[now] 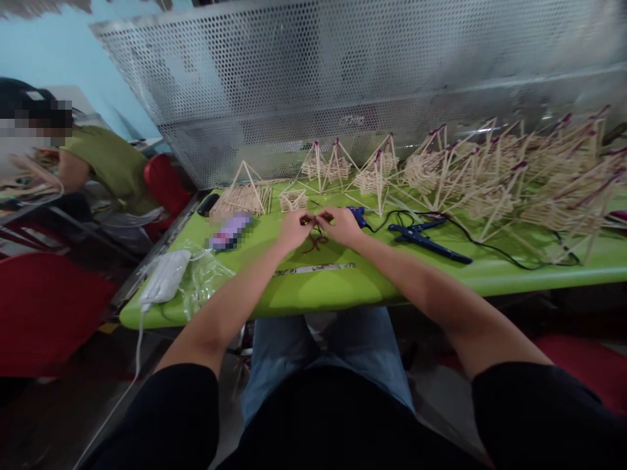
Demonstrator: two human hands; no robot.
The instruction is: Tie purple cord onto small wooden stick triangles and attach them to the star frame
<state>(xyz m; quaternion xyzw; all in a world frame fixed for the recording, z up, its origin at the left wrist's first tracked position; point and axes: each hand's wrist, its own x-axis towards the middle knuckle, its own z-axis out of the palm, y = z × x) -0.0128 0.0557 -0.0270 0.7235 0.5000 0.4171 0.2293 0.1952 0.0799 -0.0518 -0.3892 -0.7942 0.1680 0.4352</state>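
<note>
Over the green table (pixel 313 294), my left hand (pixel 296 230) and my right hand (pixel 337 225) meet fingertip to fingertip, both pinched closed. A dark red cord (pixel 317 243) dangles in loops from between them; its upper part is hidden by the fingers. Just behind the left hand sits a small stack of crossed wooden sticks (pixel 292 200). Next to the right hand lies a blue glue gun (pixel 358 216) with a black cable, partly covered by that hand. A thin patterned strip (pixel 316 268) lies on the table in front of my hands.
Several stick pyramids with purple tips (pixel 379 173) crowd the back and right. Loose sticks (pixel 235 199), a phone (pixel 231 230), a white power strip (pixel 166 275) and clear plastic (pixel 203 281) are leftward. A dark blue clamp (pixel 431 241) lies right. Another person (pixel 105 160) sits far left.
</note>
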